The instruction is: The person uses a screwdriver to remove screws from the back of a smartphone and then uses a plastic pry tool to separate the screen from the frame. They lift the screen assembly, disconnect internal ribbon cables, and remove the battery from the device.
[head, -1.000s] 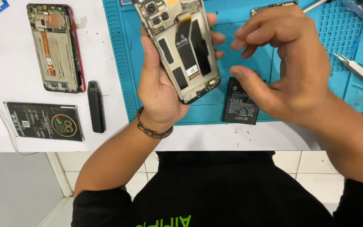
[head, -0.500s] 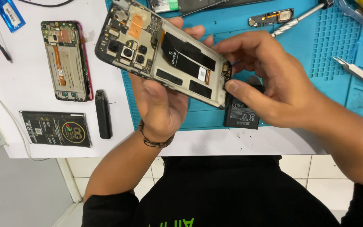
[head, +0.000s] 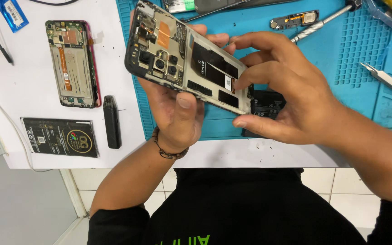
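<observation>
Since half a second back, you have tilted the opened phone (head: 187,59) a touch steeper and brought it closer to the camera, its camera end now up at the left. Your left hand (head: 178,118) cradles it from beneath, closed around the frame with the thumb pressed on the lower long edge. Your right hand (head: 286,90) pinches the right end (fingers over the top, thumb under the corner), so both hands grip the phone, which is held in the air above the blue mat (head: 355,68).

Just under your right palm a black battery (head: 266,103) lies on the mat, close to the mat's front edge. To the right, tweezers (head: 386,80) lie well apart from your hands with open mat between. Behind, a screwdriver (head: 318,25) and a small black part (head: 293,20) sit near the far edge.

On the white surface (head: 28,90) to the left lie a second opened phone (head: 72,63), a black stick-shaped device (head: 111,121) and a flat dark pack (head: 60,137) near the front edge.
</observation>
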